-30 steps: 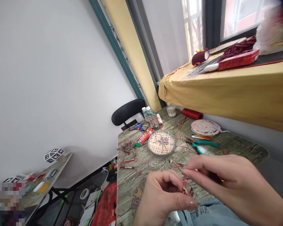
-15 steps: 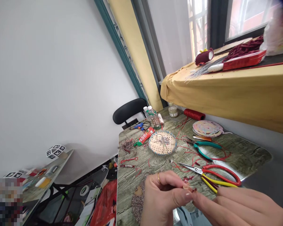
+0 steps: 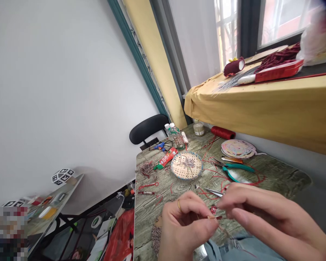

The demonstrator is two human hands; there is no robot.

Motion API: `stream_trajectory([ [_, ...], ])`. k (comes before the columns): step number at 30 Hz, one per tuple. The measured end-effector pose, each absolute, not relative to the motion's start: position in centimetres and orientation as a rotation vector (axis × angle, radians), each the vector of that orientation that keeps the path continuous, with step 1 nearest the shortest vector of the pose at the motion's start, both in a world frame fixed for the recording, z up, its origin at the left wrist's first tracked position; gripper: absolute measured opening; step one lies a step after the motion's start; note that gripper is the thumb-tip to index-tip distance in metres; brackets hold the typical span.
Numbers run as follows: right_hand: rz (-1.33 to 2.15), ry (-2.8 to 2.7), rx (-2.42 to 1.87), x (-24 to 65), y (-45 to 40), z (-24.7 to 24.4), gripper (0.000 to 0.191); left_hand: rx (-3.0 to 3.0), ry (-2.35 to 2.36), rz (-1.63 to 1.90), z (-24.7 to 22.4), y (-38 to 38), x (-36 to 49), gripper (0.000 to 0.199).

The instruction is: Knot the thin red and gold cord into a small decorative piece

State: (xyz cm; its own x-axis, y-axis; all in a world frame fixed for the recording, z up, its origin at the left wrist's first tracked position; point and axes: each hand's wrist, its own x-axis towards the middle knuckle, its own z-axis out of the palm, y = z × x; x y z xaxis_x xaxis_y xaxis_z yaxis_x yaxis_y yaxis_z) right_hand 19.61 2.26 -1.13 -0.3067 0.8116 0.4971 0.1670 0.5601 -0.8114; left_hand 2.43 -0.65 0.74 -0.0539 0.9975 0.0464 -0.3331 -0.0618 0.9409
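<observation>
My left hand (image 3: 188,224), a ring on one finger, is closed in a pinch on a small piece of dark red cord (image 3: 218,218). Thin thread ends trail from it toward the lower right. My right hand (image 3: 271,214) is just to the right, its thumb apart from the bent fingers and no held thing visible. Beneath the hands lies a bit of red braided cord (image 3: 213,209) on the table. The scissors (image 3: 214,192) show only their blades, the handles hidden behind my right hand. A round coil of mottled yarn (image 3: 155,235) is partly covered by my left hand.
Beyond the hands are a woven bamboo basket (image 3: 187,173), green-handled pliers (image 3: 237,168), a red thread spool (image 3: 223,132), a pastel coiled mat (image 3: 238,149), a glass jar (image 3: 198,128) and plastic bottles (image 3: 176,136). A cloth-covered ledge (image 3: 260,108) overhangs the right side.
My right hand has drawn back from the cord and lifted, its thumb now apart from the fingers, and it covers the scissor handles. My left hand keeps its pinch, with thread ends now visible.
</observation>
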Motion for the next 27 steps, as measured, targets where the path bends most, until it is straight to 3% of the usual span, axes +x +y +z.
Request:
stream_trajectory([
  [4, 0.946, -1.869, -0.713, 18.6, 2.5, -0.7, 0.02, 1.08, 0.966, 1.387, 0.6, -0.4, 2.0, 0.012],
  [9, 0.984, -1.859, -0.711, 18.6, 2.2, -0.9, 0.023, 1.084, 1.207, 1.575, 0.6, -1.2, 3.1, 0.026],
  [14, 0.992, -1.857, -0.845, 18.8, 2.4, -1.0, 0.036, 0.955, 1.276, 1.604, 1.6, -1.7, 4.3, 0.023],
  [18, 0.918, -1.88, -0.959, 18.5, 2.8, -1.0, 0.031, 0.898, 1.188, 1.58, 2.0, -1.5, 4.1, 0.022],
  [24, 1.458, -1.735, -0.818, 18.4, 3.1, -0.5, 0.022, 0.95, 1.186, 1.549, 1.4, -1.5, 3.4, 0.019],
  [27, 1.496, -1.658, -0.831, 17.9, 2.9, -0.6, 0.017, 1.035, 1.212, 1.603, 1.0, -1.5, 3.3, 0.022],
])
